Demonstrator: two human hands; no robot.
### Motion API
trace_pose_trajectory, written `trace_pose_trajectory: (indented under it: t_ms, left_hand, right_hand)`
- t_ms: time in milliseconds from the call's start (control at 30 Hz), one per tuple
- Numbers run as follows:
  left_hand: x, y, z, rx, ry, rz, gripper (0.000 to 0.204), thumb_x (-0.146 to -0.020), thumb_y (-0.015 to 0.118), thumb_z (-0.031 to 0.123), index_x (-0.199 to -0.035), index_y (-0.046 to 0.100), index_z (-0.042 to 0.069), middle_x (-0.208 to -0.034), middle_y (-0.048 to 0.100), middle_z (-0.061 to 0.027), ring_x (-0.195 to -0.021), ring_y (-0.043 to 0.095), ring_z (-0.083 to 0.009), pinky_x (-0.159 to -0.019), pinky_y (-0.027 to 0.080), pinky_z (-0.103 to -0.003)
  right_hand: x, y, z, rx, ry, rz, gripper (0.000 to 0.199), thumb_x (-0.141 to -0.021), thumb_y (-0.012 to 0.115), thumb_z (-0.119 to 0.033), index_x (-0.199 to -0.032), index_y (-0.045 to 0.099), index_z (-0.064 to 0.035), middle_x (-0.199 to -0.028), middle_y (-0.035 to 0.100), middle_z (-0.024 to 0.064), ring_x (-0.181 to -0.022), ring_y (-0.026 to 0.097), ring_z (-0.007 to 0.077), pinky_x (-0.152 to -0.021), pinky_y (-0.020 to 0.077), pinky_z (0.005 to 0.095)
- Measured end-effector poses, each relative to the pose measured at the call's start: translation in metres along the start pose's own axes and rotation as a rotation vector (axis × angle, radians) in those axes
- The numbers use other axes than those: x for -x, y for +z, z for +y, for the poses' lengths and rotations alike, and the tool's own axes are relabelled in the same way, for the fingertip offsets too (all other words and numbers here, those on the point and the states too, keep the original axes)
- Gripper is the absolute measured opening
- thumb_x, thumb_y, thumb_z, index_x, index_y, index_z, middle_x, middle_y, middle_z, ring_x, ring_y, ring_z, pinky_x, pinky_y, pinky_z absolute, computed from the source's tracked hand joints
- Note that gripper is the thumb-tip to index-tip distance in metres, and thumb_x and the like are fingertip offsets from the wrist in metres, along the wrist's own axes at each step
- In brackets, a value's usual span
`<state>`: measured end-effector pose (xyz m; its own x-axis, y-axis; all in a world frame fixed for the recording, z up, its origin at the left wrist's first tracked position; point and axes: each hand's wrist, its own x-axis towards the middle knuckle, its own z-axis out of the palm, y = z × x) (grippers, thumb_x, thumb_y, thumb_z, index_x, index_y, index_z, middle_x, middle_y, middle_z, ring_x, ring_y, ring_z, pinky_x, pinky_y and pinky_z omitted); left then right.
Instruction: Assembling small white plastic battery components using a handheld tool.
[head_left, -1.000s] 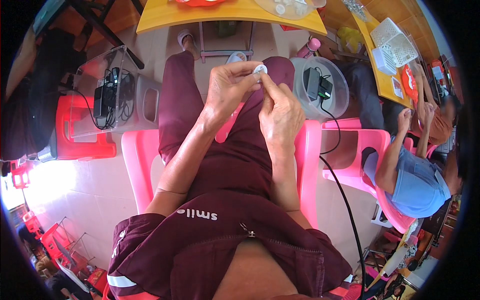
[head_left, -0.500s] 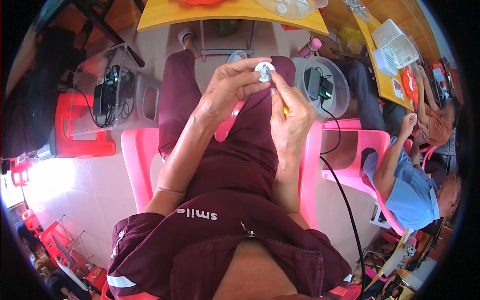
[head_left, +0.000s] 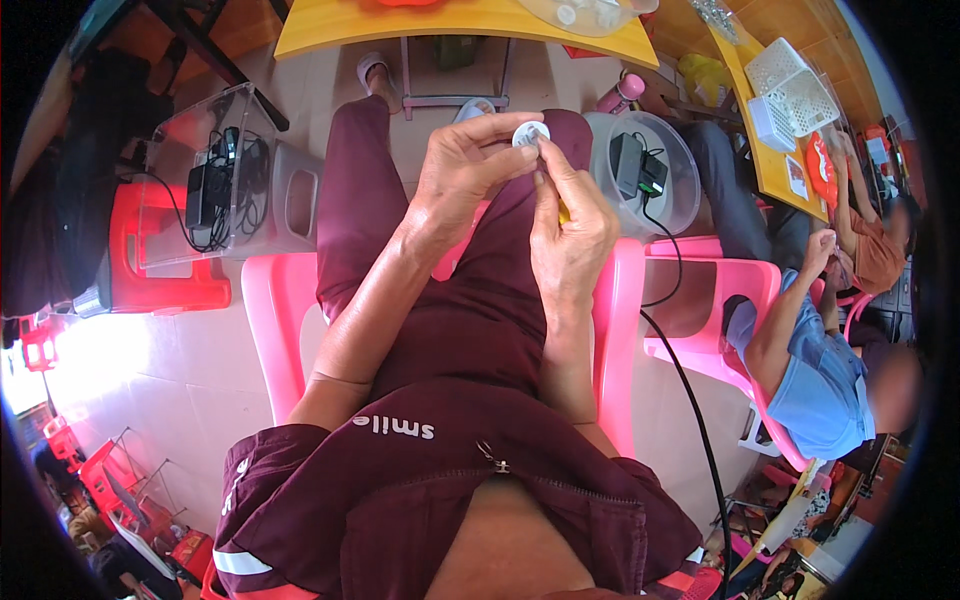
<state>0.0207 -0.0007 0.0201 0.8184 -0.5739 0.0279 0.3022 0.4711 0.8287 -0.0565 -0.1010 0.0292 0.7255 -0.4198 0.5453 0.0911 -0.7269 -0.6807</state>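
The small white disc [head_left: 531, 133] sits pinched in your left hand [head_left: 462, 175] fingertips, far from your body; your right hand [head_left: 570, 225] fingers touch its right edge, both equally near.

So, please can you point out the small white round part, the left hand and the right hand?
small white round part [head_left: 531, 134], head view, on its flat white face.
left hand [head_left: 462, 178], head view, on the back of the hand.
right hand [head_left: 572, 228], head view, on the back of the hand.

Clear bins [head_left: 230, 190] and [head_left: 655, 165] flank the lap; yellow table [head_left: 470, 20] blocks ahead.
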Motion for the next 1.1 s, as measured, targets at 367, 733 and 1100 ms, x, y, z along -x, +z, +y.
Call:
trace_pose_trajectory:
  t_ms: [367,733,1100]
  left_hand:
    - [0.003,0.014,0.003,0.060,0.061,0.125,0.030,-0.080,0.065,-0.004,-0.109,0.060,-0.007,-0.095,0.065,-0.0120,-0.085,0.064,-0.0152,-0.080,0.053,-0.025]
    - [0.003,0.017,-0.006,0.024,0.158,0.203,0.027,-0.079,0.065,-0.006,-0.105,0.061,-0.008,-0.095,0.065,-0.0110,-0.084,0.063,-0.0133,-0.078,0.052,-0.024]
    - [0.001,0.017,-0.010,0.001,0.164,0.260,0.026,-0.077,0.065,-0.007,-0.103,0.062,-0.008,-0.095,0.065,-0.0111,-0.084,0.063,-0.0133,-0.078,0.052,-0.024]
  right_hand:
    - [0.003,0.002,-0.001,-0.170,0.130,0.013,0.040,-0.077,0.062,0.006,-0.117,0.059,-0.0004,-0.098,0.066,0.0190,-0.083,0.067,0.0254,-0.066,0.0509,0.0293]
    - [0.002,0.012,-0.001,-0.273,0.063,0.081,0.036,-0.079,0.060,0.008,-0.114,0.062,-0.0016,-0.092,0.067,0.0168,-0.081,0.066,0.0202,-0.066,0.0503,0.0295]
    - [0.002,0.014,-0.001,-0.332,0.155,0.068,0.032,-0.081,0.059,0.005,-0.112,0.063,-0.0024,-0.093,0.068,0.0168,-0.082,0.067,0.0204,-0.067,0.0502,0.0284]
